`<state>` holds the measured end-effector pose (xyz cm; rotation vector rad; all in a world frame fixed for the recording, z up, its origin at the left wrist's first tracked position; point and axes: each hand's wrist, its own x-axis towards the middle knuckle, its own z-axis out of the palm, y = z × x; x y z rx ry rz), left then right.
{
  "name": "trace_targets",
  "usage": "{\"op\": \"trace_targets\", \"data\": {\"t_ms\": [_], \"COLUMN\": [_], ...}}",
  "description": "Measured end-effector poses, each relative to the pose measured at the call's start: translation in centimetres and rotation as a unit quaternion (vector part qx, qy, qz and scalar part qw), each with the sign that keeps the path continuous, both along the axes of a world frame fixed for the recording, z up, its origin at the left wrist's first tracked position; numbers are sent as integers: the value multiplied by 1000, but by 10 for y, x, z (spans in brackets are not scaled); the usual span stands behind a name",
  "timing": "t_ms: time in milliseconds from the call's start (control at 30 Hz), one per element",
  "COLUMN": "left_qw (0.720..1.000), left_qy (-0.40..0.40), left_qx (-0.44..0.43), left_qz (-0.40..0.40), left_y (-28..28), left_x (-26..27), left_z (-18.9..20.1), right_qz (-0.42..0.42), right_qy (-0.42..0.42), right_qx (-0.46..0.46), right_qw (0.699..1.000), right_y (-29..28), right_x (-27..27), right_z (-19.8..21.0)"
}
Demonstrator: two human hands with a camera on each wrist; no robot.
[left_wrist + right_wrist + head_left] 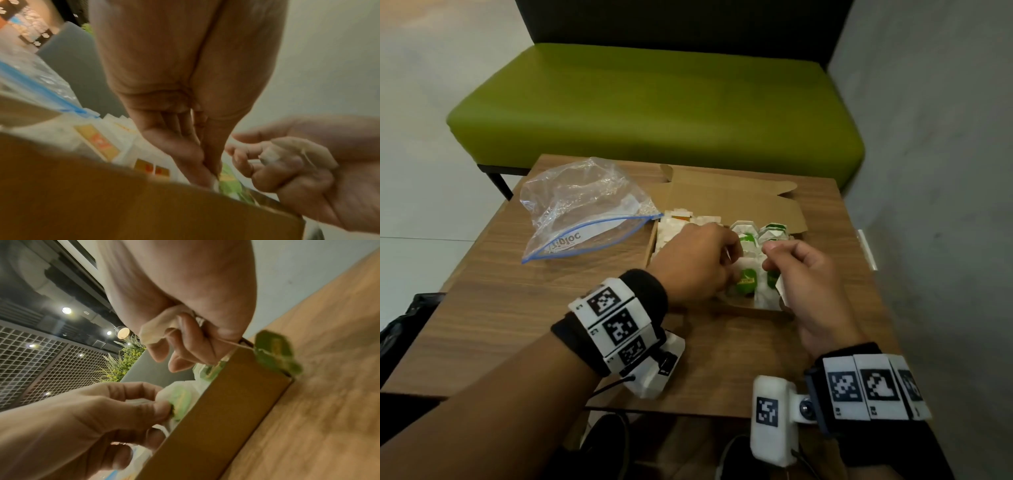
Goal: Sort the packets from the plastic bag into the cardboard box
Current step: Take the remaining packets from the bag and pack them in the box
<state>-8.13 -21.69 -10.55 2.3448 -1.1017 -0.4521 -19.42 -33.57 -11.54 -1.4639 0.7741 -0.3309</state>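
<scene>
One clear plastic bag [582, 205], blue-sealed and seemingly empty, lies at the bench's [500, 301] left beside the open cardboard box [736, 202]. Both hands hide much of the box: the left hand [695, 260] pinches a white-and-green packet [180, 400] inside, the right hand [808, 274] curls round a white packet [780, 291]; packets uncountable

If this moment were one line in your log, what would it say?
left hand: pinching green packet in cardboard box | right hand: holding white packet over box | plastic bag: looks empty, on table
</scene>
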Motion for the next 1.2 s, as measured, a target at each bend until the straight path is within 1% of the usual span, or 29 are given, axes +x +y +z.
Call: {"op": "trace_targets", "data": {"t_ms": [67,167,333,467,567,600,667,733,800,833,900,1033,1100,1200], "left_qw": [998,994,992,991,987,986,988,993,995,994,992,978,966,960], "left_qy": [-43,-91,-105,-113,-128,-112,-44,23,58,67,82,121,159,214], "left_qx": [36,53,62,29,-49,-83,-119,-103,-82,-81,-95,-148,-172,-165], "left_qz": [-5,20,38,57,88,95,87,45,3,-5,7,84,107,80], "left_y": [-6,-11,-13,-11,-8,-7,-5,-3,-1,0,3,6,9,11], "left_x": [-4,-7,-6,-7,-5,-4,-2,0,3,6,10,14,13,8], "left_z": [-4,-8,-13,-13,-5,-2,6,11,12,11,10,10,12,14], "right_qz": [-6,-11,-8,-3,20,32,50,56,59,57,45,36,22,-1], "right_qy": [9,5,-31,-74,-74,-73,-77,-86,-91,-91,-89,-68,-86,-118], "right_qx": [10,24,46,113,98,86,66,53,28,18,19,20,52,108], "right_qw": [1000,1000,998,991,992,993,994,993,994,994,995,997,995,987], "right_y": [-1,-2,-5,-7,-5,-4,-2,0,2,3,4,5,7,9], "right_x": [-1,-2,-1,1,0,0,0,0,1,0,1,1,3,6], "right_z": [-1,-1,3,5,4,3,2,2,3,4,5,5,3,4]}}
